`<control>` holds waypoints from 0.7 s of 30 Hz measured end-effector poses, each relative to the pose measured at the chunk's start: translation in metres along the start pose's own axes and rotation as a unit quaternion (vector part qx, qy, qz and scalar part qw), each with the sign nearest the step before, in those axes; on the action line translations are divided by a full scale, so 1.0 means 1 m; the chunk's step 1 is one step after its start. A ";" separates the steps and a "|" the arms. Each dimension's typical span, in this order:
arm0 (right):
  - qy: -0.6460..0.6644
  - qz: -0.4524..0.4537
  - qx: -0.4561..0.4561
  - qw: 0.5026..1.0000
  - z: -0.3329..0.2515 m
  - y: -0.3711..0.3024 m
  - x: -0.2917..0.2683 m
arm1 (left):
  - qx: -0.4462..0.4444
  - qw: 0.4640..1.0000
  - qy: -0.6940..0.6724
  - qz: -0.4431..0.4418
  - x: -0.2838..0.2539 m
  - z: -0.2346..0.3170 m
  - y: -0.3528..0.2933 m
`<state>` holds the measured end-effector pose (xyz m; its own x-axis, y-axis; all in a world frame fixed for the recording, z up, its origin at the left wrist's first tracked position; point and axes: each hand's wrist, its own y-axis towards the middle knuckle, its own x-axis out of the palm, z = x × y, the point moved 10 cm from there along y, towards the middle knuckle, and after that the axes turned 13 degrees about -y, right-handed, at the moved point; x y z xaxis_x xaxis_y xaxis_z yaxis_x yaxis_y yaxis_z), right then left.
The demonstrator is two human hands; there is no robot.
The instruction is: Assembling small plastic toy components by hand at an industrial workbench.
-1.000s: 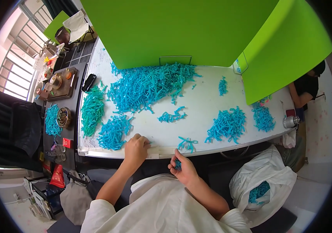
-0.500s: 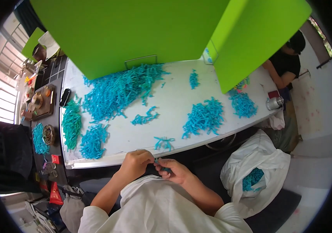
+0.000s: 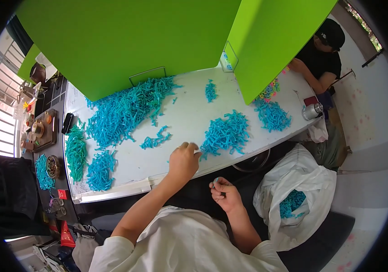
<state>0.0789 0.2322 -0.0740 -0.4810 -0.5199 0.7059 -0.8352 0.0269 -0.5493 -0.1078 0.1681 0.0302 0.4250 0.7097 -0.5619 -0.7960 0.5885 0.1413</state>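
Observation:
My left hand (image 3: 184, 162) is over the near edge of the white table (image 3: 166, 158), back of the hand up and fingers bent. It covers the spot of a few loose blue pieces; whether it grips one is hidden. In front of my body, off the table edge, my right hand (image 3: 228, 195) is closed with curled fingers around a small blue-green piece (image 3: 215, 182), mostly hidden. A heap of small, thin blue plastic pieces (image 3: 225, 133) lies just beyond my left hand. To its left is a small loose cluster (image 3: 156, 139).
Green upright panels (image 3: 148, 41) stand at the back beside a big blue heap (image 3: 126, 111). Smaller piles (image 3: 101, 170) and a green pile (image 3: 76, 152) lie left. A white sack (image 3: 312, 181) of blue pieces is at right. Another person (image 3: 323, 59) sits far right, near a metal flask (image 3: 312, 111).
My hands were together before my body; they have parted. The left has moved forward and right over the table edge, the right slightly right. The view has shifted a little.

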 end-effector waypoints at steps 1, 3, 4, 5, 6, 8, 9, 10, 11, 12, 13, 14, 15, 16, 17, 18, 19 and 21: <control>-0.007 0.003 -0.025 1.000 -0.007 -0.001 -0.002 | -0.022 1.000 -0.004 0.018 0.006 -0.006 0.010; -0.024 0.012 -0.034 0.999 -0.016 -0.005 0.003 | -0.042 0.998 -0.008 0.037 0.013 -0.018 0.022; -0.041 0.021 -0.041 0.998 -0.022 -0.006 0.005 | -0.042 0.999 -0.009 0.030 0.019 -0.023 0.027; -0.043 0.020 -0.041 0.998 -0.024 -0.006 0.007 | -0.042 0.999 -0.009 0.024 0.023 -0.028 0.029; -0.064 0.028 -0.048 0.996 -0.027 -0.006 0.006 | -0.041 0.999 -0.010 0.022 0.024 -0.030 0.031; -0.084 0.037 -0.053 0.994 -0.030 -0.005 0.008 | -0.051 0.998 -0.045 0.007 0.024 -0.040 0.031; -0.116 0.048 -0.073 0.989 -0.036 -0.006 0.010 | -0.051 0.998 -0.045 0.003 0.021 -0.035 0.031; -0.148 0.059 -0.092 0.983 -0.042 -0.006 0.012 | -0.046 0.998 -0.047 0.015 0.014 -0.029 0.029; -0.146 0.061 -0.092 0.983 -0.043 -0.004 0.012 | -0.042 0.998 -0.049 0.027 0.008 -0.025 0.028; -0.157 0.076 -0.097 0.980 -0.046 -0.001 0.012 | -0.044 0.997 -0.048 0.030 0.009 -0.027 0.028; -0.168 0.092 -0.101 0.976 -0.049 0.001 0.012 | -0.028 0.999 -0.018 0.032 0.012 -0.024 0.030; -0.162 0.081 -0.105 0.978 -0.050 0.003 0.017 | -0.013 0.999 0.012 0.035 0.013 -0.021 0.030; -0.164 0.079 -0.103 0.978 -0.052 0.003 0.022 | -0.015 0.999 0.012 0.037 0.013 -0.021 0.032; -0.177 0.108 -0.099 0.973 -0.054 0.001 0.023 | -0.016 1.000 -0.003 0.021 0.015 -0.022 0.034; -0.190 0.136 -0.096 0.968 -0.057 0.000 0.022 | -0.018 1.000 -0.017 0.005 0.017 -0.023 0.036; -0.189 0.137 -0.096 0.967 -0.059 0.000 0.022 | -0.018 1.000 -0.018 0.004 0.013 -0.022 0.037; -0.186 0.136 -0.096 0.968 -0.061 -0.002 0.020 | -0.032 0.998 -0.059 -0.011 0.006 -0.023 0.035; -0.181 0.135 -0.096 0.969 -0.063 -0.004 0.017 | -0.046 0.994 -0.098 -0.027 -0.018 -0.020 0.029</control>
<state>0.0570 0.2771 -0.0318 -0.5930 -0.7368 0.3249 -0.7428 0.3449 -0.5738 -0.1475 0.1647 0.0287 0.5375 0.7447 -0.3956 -0.8015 0.5970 0.0348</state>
